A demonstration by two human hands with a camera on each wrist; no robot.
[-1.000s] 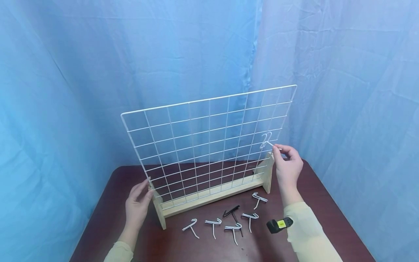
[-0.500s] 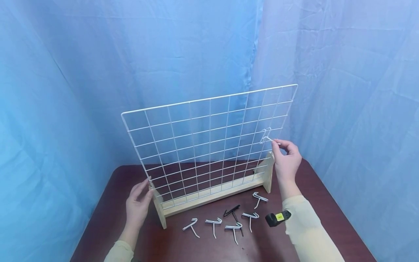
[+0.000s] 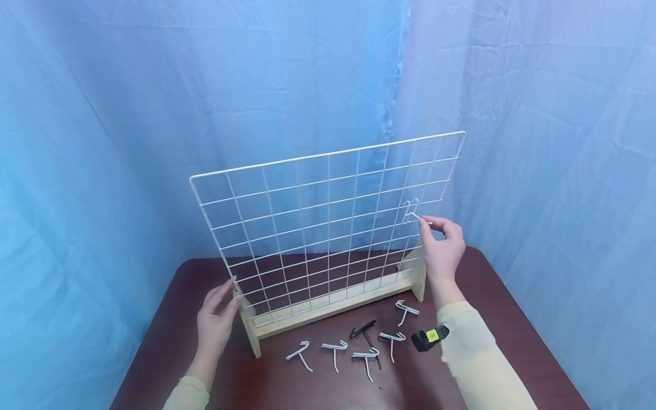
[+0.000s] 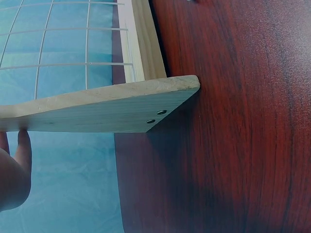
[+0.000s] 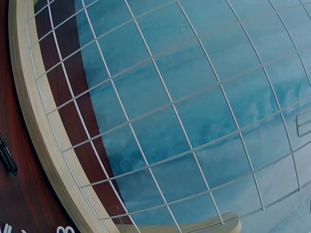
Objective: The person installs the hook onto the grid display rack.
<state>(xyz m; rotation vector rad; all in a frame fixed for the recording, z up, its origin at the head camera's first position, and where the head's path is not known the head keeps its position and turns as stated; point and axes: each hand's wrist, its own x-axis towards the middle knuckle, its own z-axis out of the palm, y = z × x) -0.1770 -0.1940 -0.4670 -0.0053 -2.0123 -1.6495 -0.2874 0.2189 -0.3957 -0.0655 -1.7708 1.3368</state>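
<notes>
A white wire grid panel leans back in a wooden stand on the table. My left hand holds the left end of this stand, thumb and fingertips at the top of the wooden side piece beside the grid's edge. At the right end, my right hand pinches the prong of a white wire display hook. The hook's looped back lies against the grid, in the lower right part; whether it catches a wire cannot be told. Part of it shows at the edge of the right wrist view.
Several white hooks lie on the dark red-brown table in front of the stand. Among them is a black hook, partly crossed by a white one. Blue curtains hang behind and at both sides.
My right hand has moved up slightly and then to the left with the hook, bringing its back higher on the grid. My left hand stays in place.
</notes>
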